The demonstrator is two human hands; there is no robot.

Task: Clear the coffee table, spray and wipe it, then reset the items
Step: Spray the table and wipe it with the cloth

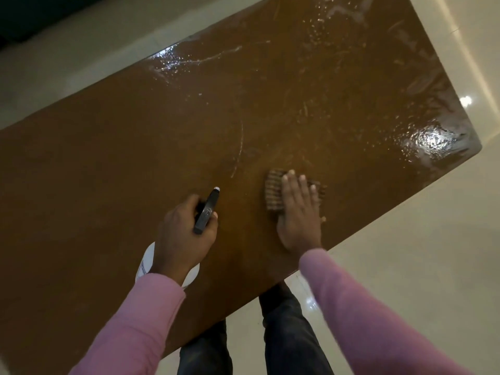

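Note:
The brown coffee table (135, 158) fills most of the view, its top bare. Wet streaks and droplets glisten at its far and right ends. My left hand (181, 234) grips a spray bottle (207, 211) with a black trigger head; its white body shows below my wrist. The nozzle points toward the table's middle. My right hand (299, 212) presses flat, fingers straight, on a brown checked cloth (274, 189) lying on the tabletop near the front edge.
Pale glossy floor tiles (433, 266) surround the table and reflect ceiling lights. My legs in dark trousers (286, 334) stand against the table's near edge. Something dark (32, 17) sits at the far left corner.

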